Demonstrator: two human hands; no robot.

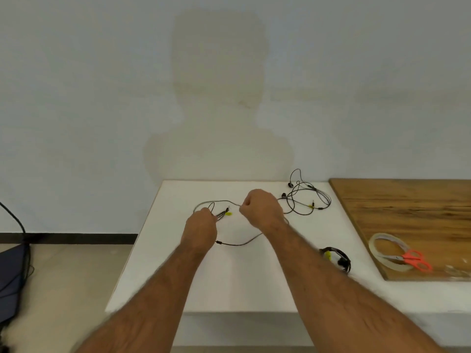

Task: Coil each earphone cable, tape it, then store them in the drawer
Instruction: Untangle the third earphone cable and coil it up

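Observation:
A thin dark earphone cable (240, 243) with a small yellow tag lies in loose loops on the white table (229, 281). My left hand (201, 229) pinches a small loop of it near the plug end. My right hand (262, 208) is curled round another stretch of the same cable, a little to the right. A second earphone cable (309, 197) lies tangled and loose at the back right of the table. A third earphone (336, 258) lies coiled in a tight bundle beside my right forearm.
A wooden board (407, 212) lies on the right. On it rest a roll of clear tape (387, 250) and orange-handled scissors (415, 259). Dark cables and a dark bag (12, 276) sit on the floor at the left. The wall stands right behind the table.

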